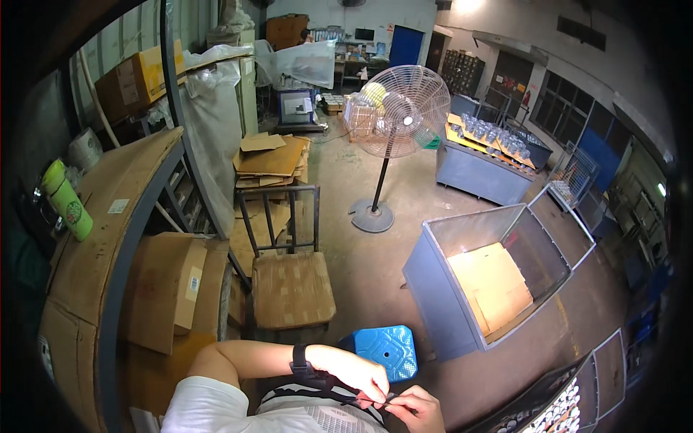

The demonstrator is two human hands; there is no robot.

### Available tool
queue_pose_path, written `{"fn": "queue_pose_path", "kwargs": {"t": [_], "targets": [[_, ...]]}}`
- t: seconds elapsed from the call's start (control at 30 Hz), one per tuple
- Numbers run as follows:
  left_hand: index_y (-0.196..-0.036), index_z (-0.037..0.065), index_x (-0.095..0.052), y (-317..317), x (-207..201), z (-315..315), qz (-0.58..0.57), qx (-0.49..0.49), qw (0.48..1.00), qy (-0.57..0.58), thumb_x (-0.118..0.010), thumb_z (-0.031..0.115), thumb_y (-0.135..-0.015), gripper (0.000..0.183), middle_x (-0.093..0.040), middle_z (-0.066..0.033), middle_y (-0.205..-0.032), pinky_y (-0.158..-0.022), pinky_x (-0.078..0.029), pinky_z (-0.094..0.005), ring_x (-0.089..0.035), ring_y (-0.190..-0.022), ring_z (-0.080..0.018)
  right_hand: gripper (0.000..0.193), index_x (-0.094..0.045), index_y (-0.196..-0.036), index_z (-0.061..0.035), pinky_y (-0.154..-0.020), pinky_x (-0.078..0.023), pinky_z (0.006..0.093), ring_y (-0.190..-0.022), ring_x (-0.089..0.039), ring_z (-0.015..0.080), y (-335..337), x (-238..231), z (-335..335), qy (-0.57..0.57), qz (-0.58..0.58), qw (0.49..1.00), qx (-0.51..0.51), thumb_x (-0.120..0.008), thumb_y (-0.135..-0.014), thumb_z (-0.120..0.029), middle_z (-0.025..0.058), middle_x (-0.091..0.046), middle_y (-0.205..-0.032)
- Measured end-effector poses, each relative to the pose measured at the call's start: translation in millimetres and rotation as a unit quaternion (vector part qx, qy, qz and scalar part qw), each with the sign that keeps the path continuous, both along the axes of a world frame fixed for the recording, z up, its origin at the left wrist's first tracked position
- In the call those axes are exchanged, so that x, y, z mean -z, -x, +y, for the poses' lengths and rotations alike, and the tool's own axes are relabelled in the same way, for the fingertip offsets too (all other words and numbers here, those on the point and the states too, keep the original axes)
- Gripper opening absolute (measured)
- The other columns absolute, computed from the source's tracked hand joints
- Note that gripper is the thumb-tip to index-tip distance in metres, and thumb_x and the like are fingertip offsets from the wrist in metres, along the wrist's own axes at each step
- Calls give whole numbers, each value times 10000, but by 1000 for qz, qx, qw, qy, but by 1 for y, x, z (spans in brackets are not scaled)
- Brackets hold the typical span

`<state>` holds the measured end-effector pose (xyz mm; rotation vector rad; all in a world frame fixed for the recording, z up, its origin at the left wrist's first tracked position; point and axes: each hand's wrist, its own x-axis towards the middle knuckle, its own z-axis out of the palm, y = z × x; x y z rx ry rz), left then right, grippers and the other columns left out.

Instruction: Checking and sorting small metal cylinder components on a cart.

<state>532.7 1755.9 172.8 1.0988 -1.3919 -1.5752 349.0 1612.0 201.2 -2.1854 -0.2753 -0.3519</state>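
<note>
In front of my white shirt, low in the head view, my two hands meet. My left hand (354, 372), with a black watch (301, 359) on its wrist, is closed with fingertips pinched together. My right hand (420, 410) is closed beside it, thumb and finger pressed on the same spot. Between them is a thin dark strap-like piece (390, 397), its exact kind too small to make out. A small reddish patch shows by the left fingertips. Just beyond my hands stands a blue plastic stool (388, 352).
A chair with a cardboard-covered seat (292, 289) stands ahead left, beside a shelf frame with cardboard (108, 209). Ahead is a pedestal fan (404, 112). To the right are a grey metal bin (451, 299) and, lower, a rack of shiny round parts (559, 408).
</note>
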Motion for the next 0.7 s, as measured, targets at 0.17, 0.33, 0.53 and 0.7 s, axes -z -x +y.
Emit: {"fn": "queue_pose_path", "kwargs": {"t": [0.17,0.33,0.53,0.7], "targets": [[-825,-44,-652,6,10,-7,-52,21,998,19,-535,218,-948,312,-659,-72,-688,-635,-473,-295,-579,-642,-127,58,-671,-813,-9,-658,-485,358,-753,-597,287,2,-15,2,-7,58,998,28,-665,-764,-39,125,-640,-805],[-827,-39,-653,9,8,-7,-68,13,997,19,-539,216,-942,302,-656,-69,-685,-621,-477,-302,-582,-628,-136,79,-672,-824,-19,-646,-486,369,-748,-594,294,7,-7,0,-7,69,997,38,-671,-749,-42,122,-640,-804],[-855,-38,-653,8,1,-3,-71,-8,997,9,-529,249,-964,331,-660,-80,-711,-626,-482,-302,-593,-636,-138,164,-660,-841,-4,-630,-487,387,-725,-587,313,6,-6,0,39,-24,999,6,-679,-679,-24,131,-648,-822],[-914,-9,-663,5,-16,-1,-66,-48,997,-9,-519,314,-985,361,-640,-70,-703,-615,-457,-297,-584,-638,-141,129,-657,-845,22,-653,-494,371,-754,-606,306,4,-12,-7,21,-29,999,5,-653,-722,-17,139,-654,-833]]}}
